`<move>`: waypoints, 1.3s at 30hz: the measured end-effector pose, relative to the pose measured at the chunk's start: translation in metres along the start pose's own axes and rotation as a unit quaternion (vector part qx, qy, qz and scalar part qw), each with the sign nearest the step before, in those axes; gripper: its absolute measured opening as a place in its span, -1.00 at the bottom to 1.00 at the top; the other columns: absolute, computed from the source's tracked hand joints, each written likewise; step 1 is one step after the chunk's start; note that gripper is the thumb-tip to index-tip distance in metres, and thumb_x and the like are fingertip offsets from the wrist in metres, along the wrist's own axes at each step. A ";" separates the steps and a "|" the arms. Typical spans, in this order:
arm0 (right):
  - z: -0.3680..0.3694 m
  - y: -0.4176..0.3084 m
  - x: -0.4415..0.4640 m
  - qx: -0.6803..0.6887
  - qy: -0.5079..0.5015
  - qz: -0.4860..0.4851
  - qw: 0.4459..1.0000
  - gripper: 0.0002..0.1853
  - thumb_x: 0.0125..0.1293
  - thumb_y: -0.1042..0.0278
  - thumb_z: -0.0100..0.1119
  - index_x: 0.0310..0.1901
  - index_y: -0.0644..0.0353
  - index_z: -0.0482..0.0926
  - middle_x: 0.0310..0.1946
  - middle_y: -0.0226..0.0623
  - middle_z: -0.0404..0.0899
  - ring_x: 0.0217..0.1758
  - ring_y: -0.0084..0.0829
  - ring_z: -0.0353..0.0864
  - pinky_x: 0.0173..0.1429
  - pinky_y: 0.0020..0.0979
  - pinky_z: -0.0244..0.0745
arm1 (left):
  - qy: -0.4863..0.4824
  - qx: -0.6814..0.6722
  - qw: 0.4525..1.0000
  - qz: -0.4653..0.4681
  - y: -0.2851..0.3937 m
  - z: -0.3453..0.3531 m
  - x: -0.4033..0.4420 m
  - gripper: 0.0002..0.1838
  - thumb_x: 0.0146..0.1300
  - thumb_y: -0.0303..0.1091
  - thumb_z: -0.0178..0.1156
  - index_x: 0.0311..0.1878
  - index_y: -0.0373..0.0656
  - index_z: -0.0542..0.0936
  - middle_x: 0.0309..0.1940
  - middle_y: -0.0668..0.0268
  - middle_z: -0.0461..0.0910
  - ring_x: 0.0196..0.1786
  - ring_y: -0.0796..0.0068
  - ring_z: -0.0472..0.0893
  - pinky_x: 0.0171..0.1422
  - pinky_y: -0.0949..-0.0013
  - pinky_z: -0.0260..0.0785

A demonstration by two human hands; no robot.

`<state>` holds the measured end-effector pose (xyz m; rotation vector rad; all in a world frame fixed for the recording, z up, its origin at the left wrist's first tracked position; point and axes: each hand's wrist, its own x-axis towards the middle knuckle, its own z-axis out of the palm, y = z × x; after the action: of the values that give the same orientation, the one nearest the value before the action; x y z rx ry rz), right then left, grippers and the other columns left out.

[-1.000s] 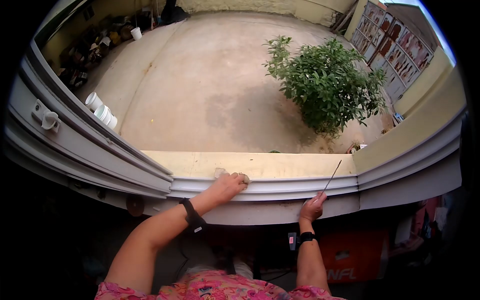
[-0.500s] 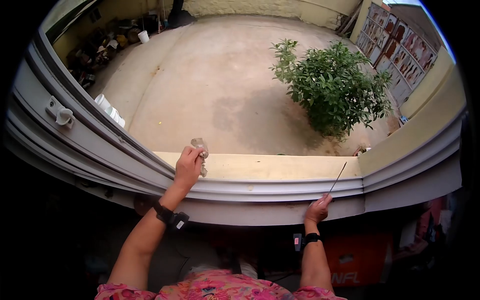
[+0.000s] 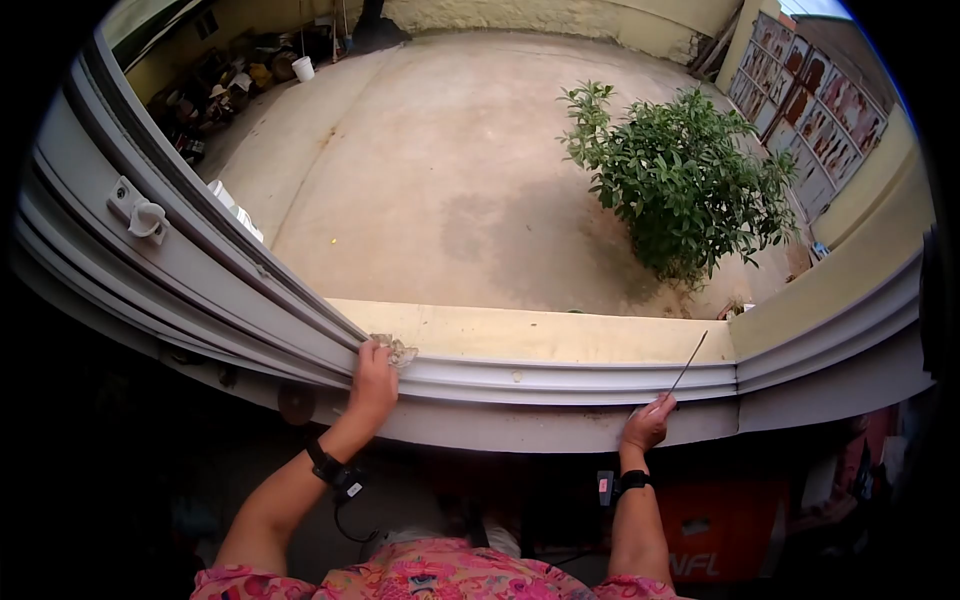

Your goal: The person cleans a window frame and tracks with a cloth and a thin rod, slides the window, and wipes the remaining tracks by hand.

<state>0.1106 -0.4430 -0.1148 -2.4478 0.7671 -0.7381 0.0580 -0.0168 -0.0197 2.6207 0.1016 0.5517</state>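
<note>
My left hand [image 3: 373, 387] is closed on a crumpled beige rag [image 3: 397, 351]. It presses the rag at the left end of the white window track [image 3: 560, 378], beside the sliding window frame [image 3: 240, 270]. The fingertips are partly hidden behind the hand. My right hand [image 3: 648, 424] is closed around a thin dark metal rod [image 3: 688, 363], which points up and to the right over the sill. The rod's lower end is hidden in my fist, so I cannot make out any handle. That hand is at the track's inner edge, near its right end.
A pale yellow sill [image 3: 480, 332] lies beyond the track. A white latch [image 3: 140, 214] sits on the window frame. Outside are a leafy bush [image 3: 680, 185], a concrete yard [image 3: 420, 140], a white bucket [image 3: 303, 68] and a rusty gate [image 3: 810, 105].
My left hand has come down from above the sill with the rag, onto the left end of the track. My right hand still holds the rod in nearly the same place.
</note>
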 end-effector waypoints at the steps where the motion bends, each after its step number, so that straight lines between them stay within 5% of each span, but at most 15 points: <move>1: 0.001 0.000 0.001 -0.010 -0.010 0.006 1.000 -0.78 0.41 0.17 -0.28 -0.05 0.04 0.30 -0.32 -0.03 0.60 -0.27 0.09 0.55 -0.30 -0.05 0.41 | -0.025 0.017 0.999 -0.034 -0.004 0.004 -0.006 -0.78 0.04 -0.61 0.05 -0.18 -0.29 0.46 -0.16 0.01 0.39 -0.12 -0.02 0.47 -0.08 0.19 0.38; 4: 0.001 0.000 0.002 -0.033 -0.024 0.017 0.999 -0.79 0.37 0.31 -0.22 -0.02 0.08 0.31 -0.20 -0.17 0.62 -0.21 -0.02 0.58 -0.27 -0.13 0.46 | -0.072 0.137 0.988 -0.023 -0.028 0.027 -0.014 -0.84 0.06 -0.49 0.10 -0.25 -0.22 0.51 -0.32 0.12 0.48 -0.17 0.06 0.50 -0.12 0.19 0.39; 11: -0.007 -0.011 0.002 -0.052 -0.053 0.040 0.996 -0.80 0.37 0.32 -0.23 -0.03 0.09 0.31 -0.19 -0.15 0.62 -0.20 -0.03 0.58 -0.26 -0.14 0.46 | -0.111 0.193 0.968 -0.120 0.012 0.039 0.008 -0.89 0.11 -0.36 0.06 -0.46 -0.09 0.55 -0.44 0.26 0.55 -0.26 0.22 0.52 -0.20 0.26 0.40; 17: -0.006 -0.007 0.003 -0.011 -0.040 0.019 0.999 -0.75 0.40 0.27 -0.26 0.03 0.10 0.30 -0.14 -0.11 0.59 -0.12 -0.03 0.57 -0.16 -0.16 0.46 | -0.079 0.142 0.987 0.000 0.072 0.083 -0.002 -0.87 0.08 -0.26 0.14 -0.47 -0.06 0.56 -0.42 0.25 0.51 -0.32 0.25 0.50 -0.33 0.30 0.42; 24: -0.006 -0.007 0.003 0.003 -0.033 0.012 0.999 -0.75 0.37 0.36 -0.25 0.05 0.12 0.28 -0.11 -0.05 0.57 -0.10 -0.01 0.56 -0.14 -0.15 0.46 | -0.112 0.124 0.982 0.088 0.133 0.118 -0.004 -0.84 0.03 -0.24 0.22 -0.37 -0.08 0.57 -0.35 0.20 0.47 -0.25 0.27 0.45 -0.22 0.37 0.41; 30: -0.006 -0.007 0.003 -0.004 -0.044 0.022 0.999 -0.75 0.41 0.25 -0.28 0.02 0.11 0.29 -0.12 -0.11 0.58 -0.10 -0.02 0.56 -0.14 -0.16 0.46 | -0.096 -0.089 0.977 0.166 0.089 0.088 0.004 -0.84 0.04 -0.43 0.11 -0.26 -0.11 0.56 -0.32 0.28 0.48 -0.18 0.27 0.47 -0.15 0.29 0.41; 34: -0.008 -0.011 0.002 -0.008 -0.036 0.021 0.999 -0.76 0.40 0.27 -0.28 0.03 0.08 0.29 -0.14 -0.12 0.59 -0.12 -0.01 0.56 -0.17 -0.15 0.46 | -0.175 0.023 0.977 0.123 0.033 0.046 0.011 -0.81 0.01 -0.55 0.03 -0.30 -0.15 0.56 -0.30 0.27 0.53 -0.20 0.22 0.50 -0.16 0.26 0.43; 39: -0.006 -0.007 0.002 -0.008 -0.015 0.003 1.000 -0.79 0.39 0.28 -0.25 -0.02 0.10 0.31 -0.23 -0.11 0.61 -0.23 0.00 0.59 -0.28 -0.13 0.47 | -0.138 0.148 0.979 0.008 -0.022 0.019 0.007 -0.88 0.06 -0.46 0.02 -0.37 -0.18 0.56 -0.39 0.16 0.53 -0.24 0.11 0.52 -0.22 0.15 0.42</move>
<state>0.1111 -0.4410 -0.1054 -2.4641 0.7713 -0.6944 0.0727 -0.0045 -0.0427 2.9613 0.0800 0.1833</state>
